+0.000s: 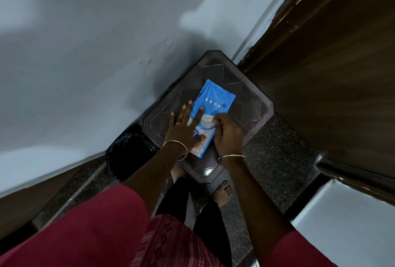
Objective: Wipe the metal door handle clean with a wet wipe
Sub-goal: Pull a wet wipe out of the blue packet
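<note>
On the stool (245, 100), left hand (181, 130) is pressing spread-fingered on the blue wipes pack (215, 98); right hand (227, 134) is pinching a white wipe (206, 120).

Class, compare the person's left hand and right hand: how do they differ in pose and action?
Pose: the left hand lies flat with fingers spread; the right hand is curled. Action: the left hand presses on the blue pack; the right hand pinches a white sheet at its opening. Shared: both wrists wear a thin bangle, and both hands touch the pack.
</note>
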Tool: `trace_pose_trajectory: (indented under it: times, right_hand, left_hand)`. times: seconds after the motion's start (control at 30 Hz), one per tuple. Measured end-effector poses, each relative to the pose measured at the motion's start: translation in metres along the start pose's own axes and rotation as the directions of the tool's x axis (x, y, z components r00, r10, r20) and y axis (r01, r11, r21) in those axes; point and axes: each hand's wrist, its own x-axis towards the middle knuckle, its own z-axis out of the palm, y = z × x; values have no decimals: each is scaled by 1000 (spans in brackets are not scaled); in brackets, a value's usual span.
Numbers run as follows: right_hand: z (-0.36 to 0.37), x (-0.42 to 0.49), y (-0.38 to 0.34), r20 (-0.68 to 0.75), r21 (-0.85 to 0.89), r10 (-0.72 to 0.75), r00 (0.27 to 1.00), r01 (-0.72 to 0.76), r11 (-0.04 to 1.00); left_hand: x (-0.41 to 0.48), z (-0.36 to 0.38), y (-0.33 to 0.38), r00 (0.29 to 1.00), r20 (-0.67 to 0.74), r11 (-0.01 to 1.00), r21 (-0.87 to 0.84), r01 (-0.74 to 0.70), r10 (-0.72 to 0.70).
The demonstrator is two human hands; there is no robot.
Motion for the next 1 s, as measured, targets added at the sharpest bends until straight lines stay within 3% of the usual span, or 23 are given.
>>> trace_pose_trajectory:
  times: [0.27,0.37,0.6,0.87,1.0]
  right_hand:
    - [0,2,-4,-148,181,167,975,-139,974]
    - [2,2,-3,-139,286,258,956,-210,935]
    - [-1,6,-14,-41,566,482,875,-377,733]
    - [-17,8,-19,-98,776,660,744,-358,519]
    - [-45,6,-31,-207,801,713,670,-303,516]
  left_hand:
    - [0,-1,-2,1000,0,999,-42,-14,14]
    - [1,-1,-1,1000,10,1000,-25,-6,6]
    - [1,-4,1,999,38,1000,-16,15,-15]
    - [4,-4,2,997,74,998,-39,39,-37]
    - [4,-17,4,986,162,997,-57,56,-46]
